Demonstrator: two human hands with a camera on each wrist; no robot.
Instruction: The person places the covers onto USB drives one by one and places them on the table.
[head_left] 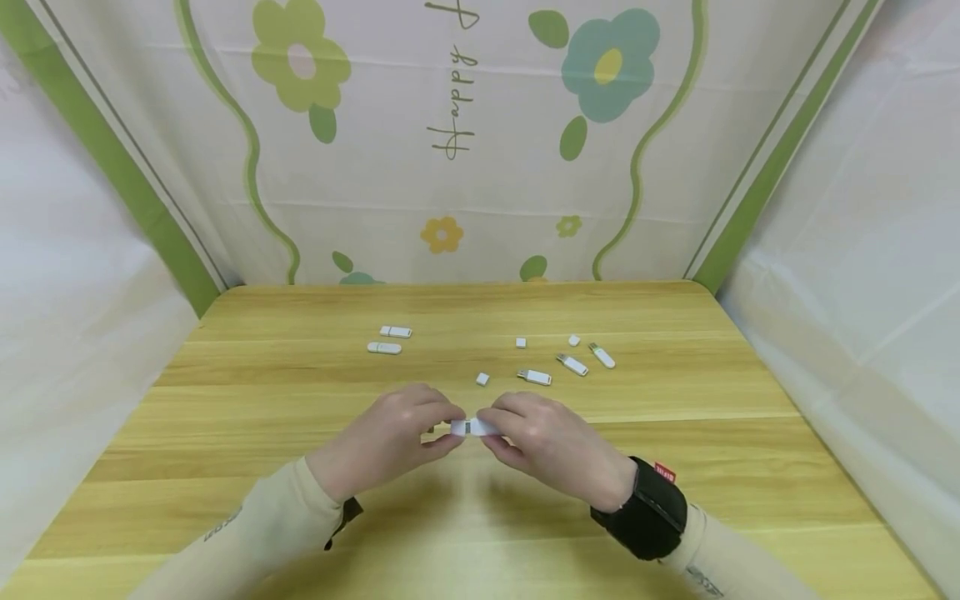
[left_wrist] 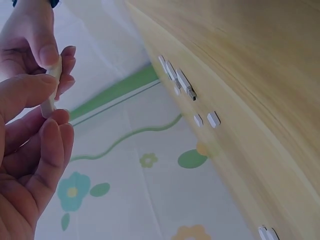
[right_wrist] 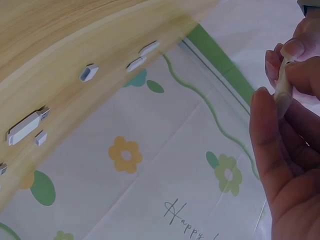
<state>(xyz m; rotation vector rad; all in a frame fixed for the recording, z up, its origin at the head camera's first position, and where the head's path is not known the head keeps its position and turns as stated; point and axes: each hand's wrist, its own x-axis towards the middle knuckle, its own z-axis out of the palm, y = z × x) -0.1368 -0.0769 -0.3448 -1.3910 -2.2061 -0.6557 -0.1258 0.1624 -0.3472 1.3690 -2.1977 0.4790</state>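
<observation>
Over the front middle of the table, both hands meet at a white USB stick (head_left: 484, 427). My right hand (head_left: 543, 437) pinches its body between thumb and fingers. On the other end my left hand (head_left: 397, 429) pinches the white cap (head_left: 457, 427). A short strip of the metal plug shows between cap and body in the head view. In the left wrist view the stick (left_wrist: 56, 75) looks like one thin white bar between the two hands. Fingers hide part of it in every view.
On the wooden table (head_left: 262, 417), three uncapped white sticks (head_left: 535, 377) lie right of centre, with three loose caps (head_left: 482, 379) close by. Two capped sticks (head_left: 385, 348) lie side by side at the back left. A flowered curtain (head_left: 495, 192) hangs behind the far edge.
</observation>
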